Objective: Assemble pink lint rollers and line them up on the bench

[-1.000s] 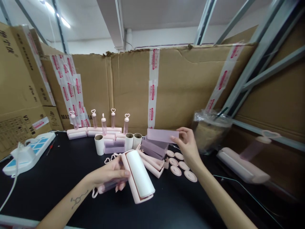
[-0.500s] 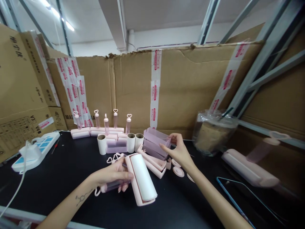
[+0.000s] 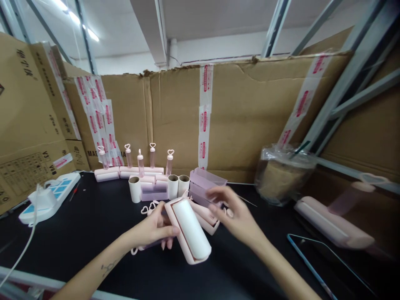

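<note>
My left hand (image 3: 156,228) is closed around a lint roller (image 3: 194,233) with a pink frame and a white roll, held tilted above the black table. Its clear handle is mostly hidden behind my fingers. My right hand (image 3: 239,214), slightly blurred, is open, fingers curved and apart with nothing visible between them. It hovers right of the roller, in front of translucent purple covers (image 3: 200,187). Below these lie pink roller frames (image 3: 209,221). Heart-ended handles (image 3: 150,207) lie beyond my left wrist.
White paper tubes (image 3: 135,189) stand mid-table, with finished rollers (image 3: 140,171) along the cardboard wall (image 3: 175,116). A power strip (image 3: 59,196) is at left. On the right are a bagged drink cup (image 3: 281,177), another lint roller (image 3: 334,221) and a phone (image 3: 325,266).
My right hand has left the purple covers and come closer to the roller, over the small pink discs. My left hand has shifted the roller slightly right.
</note>
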Tool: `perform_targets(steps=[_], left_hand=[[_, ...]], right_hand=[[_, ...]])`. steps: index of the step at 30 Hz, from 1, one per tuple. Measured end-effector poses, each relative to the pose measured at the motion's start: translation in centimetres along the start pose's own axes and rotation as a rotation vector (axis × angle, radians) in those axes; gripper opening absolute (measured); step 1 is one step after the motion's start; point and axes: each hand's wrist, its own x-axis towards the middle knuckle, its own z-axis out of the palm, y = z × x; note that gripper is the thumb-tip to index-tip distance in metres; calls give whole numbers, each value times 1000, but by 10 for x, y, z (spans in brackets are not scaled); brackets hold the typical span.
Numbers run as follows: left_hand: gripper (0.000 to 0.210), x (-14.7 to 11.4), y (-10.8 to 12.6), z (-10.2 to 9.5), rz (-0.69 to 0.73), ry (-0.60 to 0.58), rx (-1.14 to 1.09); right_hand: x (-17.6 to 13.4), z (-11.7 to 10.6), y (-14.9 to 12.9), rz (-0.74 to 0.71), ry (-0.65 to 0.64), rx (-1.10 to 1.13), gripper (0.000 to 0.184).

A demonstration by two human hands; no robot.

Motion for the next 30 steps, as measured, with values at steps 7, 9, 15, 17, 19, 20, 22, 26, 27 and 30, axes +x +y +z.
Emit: perform_targets(steps=[7, 9, 15, 17, 19, 20, 22, 26, 27, 30], left_hand=[[45, -2, 7, 18, 207, 164, -227], [48, -2, 9, 20, 204, 196, -283], [45, -1, 11, 14, 196, 264, -206], [49, -1, 12, 7, 191, 275, -185], [52, -2, 14, -1, 176, 279, -183], [53, -2, 15, -4, 160, 279, -176], [56, -2, 18, -8, 109, 276, -125], [46, -1, 21, -6, 30, 282, 39], [43, -1, 22, -5, 25, 291, 68], [38, 0, 21, -2, 61, 352, 159]], right_hand=[[-16, 26, -31, 231, -213, 433, 38], [-15, 28, -29, 283, -141, 480, 38], [-14, 31, -22, 364, 49, 532, 37], [-12, 31, -21, 412, 44, 587, 36], [-10, 31, -21, 476, 34, 644, 36], [-9, 31, -21, 505, 23, 660, 36], [-8, 31, -20, 550, -3, 654, 37], [-8, 32, -17, 590, -54, 591, 32], [-8, 32, -16, 589, -59, 578, 30], [-7, 33, -12, 564, -96, 544, 22]])
